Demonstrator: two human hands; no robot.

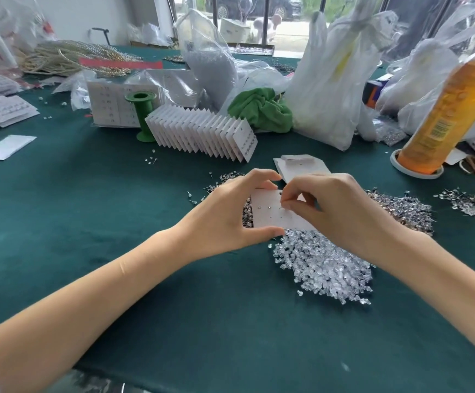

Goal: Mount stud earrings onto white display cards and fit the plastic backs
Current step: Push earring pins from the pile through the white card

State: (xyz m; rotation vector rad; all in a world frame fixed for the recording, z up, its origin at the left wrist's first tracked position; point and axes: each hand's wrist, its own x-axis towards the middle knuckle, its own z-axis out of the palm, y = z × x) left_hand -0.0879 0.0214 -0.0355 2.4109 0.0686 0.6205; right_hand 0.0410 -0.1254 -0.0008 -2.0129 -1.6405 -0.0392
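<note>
My left hand (225, 214) grips a white display card (270, 214) by its left edge, thumb below and fingers over the top. Two or three studs sit in the card's upper row. My right hand (341, 211) pinches a small stud earring (281, 207) at the card's face, thumb and forefinger together. Under the card lies a heap of clear plastic backs (321, 268). A pile of loose stud earrings (400, 208) spreads to the right, with more studs (225, 180) behind my left hand. A short stack of blank cards (298, 163) lies just beyond my hands.
A fanned row of filled cards (202, 131) stands behind, beside a green spool (142, 114) and green cloth (261, 109). An orange bottle (440, 117) stands at the right. Plastic bags (330, 80) crowd the back of the green table (88, 208). A smaller stud pile (469, 205) lies far right.
</note>
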